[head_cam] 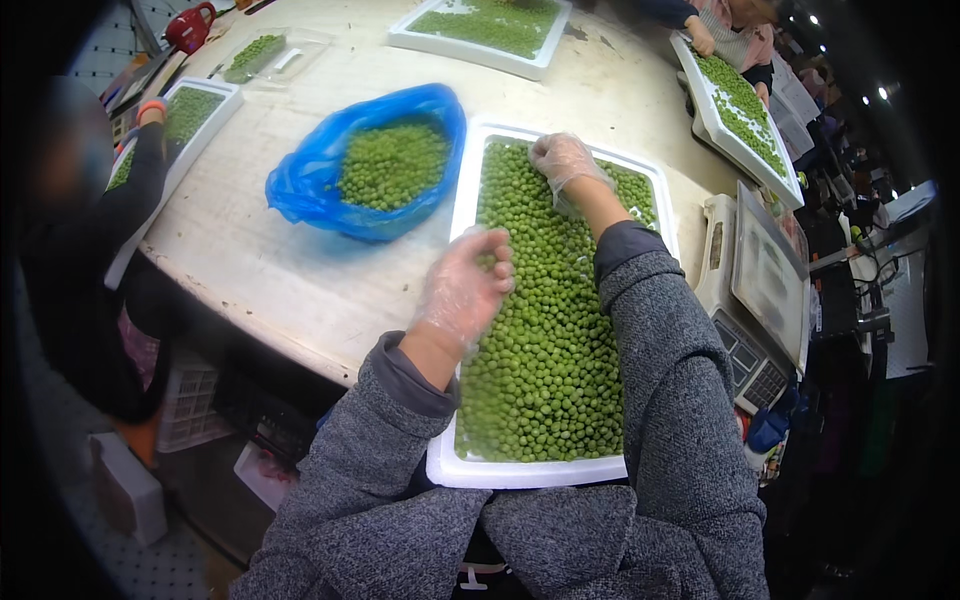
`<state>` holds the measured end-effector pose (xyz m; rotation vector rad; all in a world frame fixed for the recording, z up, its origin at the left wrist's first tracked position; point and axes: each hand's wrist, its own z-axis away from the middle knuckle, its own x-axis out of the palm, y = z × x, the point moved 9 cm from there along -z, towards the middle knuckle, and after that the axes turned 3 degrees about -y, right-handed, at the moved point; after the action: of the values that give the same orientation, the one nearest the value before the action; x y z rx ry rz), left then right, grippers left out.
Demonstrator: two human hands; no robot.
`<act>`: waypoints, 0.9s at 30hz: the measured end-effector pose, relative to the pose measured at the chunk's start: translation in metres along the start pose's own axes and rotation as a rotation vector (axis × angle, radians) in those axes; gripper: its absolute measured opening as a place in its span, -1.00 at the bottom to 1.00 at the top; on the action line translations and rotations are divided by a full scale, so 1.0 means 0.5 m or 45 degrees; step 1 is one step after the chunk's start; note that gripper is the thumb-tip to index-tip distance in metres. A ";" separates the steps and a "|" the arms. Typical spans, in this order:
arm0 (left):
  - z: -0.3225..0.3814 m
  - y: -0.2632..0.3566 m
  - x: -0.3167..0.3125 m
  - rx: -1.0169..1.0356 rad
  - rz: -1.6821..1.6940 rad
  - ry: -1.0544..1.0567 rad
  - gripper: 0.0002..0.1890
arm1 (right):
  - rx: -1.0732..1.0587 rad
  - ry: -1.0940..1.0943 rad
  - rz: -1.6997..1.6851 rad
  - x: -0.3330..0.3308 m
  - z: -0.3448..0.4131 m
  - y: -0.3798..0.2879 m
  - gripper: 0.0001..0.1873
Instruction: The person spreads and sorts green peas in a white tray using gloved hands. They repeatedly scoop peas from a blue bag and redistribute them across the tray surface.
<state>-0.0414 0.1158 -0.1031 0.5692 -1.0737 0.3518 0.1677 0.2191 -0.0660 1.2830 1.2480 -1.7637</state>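
Observation:
A white foam tray [525, 474] lies lengthwise before me, spread with shelled green peas [540, 352]. My left hand [469, 281], in a clear plastic glove, is over the tray's left side with its fingers curled; a pea or so seems to show between thumb and fingers. My right hand [566, 161], gloved alike, is at the tray's far end with its fingers bunched down at the peas; what it pinches is hidden. Left of the tray stands an open blue plastic bag [300, 180] with more peas [394, 161] in it.
A digital weighing scale [769, 277] stands at the right. Beyond are another foam tray of peas [465, 49], a clear plastic container [307, 56] and a red jug [189, 28]. Co-workers' hands are at trays on the left [152, 112] and far right [701, 37].

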 end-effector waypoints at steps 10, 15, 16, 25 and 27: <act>-0.005 -0.005 0.002 0.001 -0.015 -0.019 -0.80 | -0.181 0.004 0.234 0.012 -0.004 -0.022 -0.76; -0.013 0.018 0.004 0.084 -0.096 -0.027 -0.73 | -0.138 0.116 -0.308 -0.053 0.077 -0.032 -0.79; -0.009 0.018 0.004 0.101 -0.097 0.011 -0.67 | -0.191 0.034 -0.484 -0.050 0.094 -0.045 -0.74; -0.005 0.010 0.004 -0.001 0.046 -0.014 -0.70 | -0.063 -0.485 -0.864 -0.035 0.271 -0.007 -0.53; -0.003 0.028 -0.005 0.087 -0.013 -0.006 -0.73 | -0.134 -0.791 -1.006 0.003 0.334 -0.059 -0.52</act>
<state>-0.0490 0.1278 -0.1023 0.6366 -1.0662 0.3791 0.0822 0.0743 -0.0441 0.0900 1.5200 -2.3185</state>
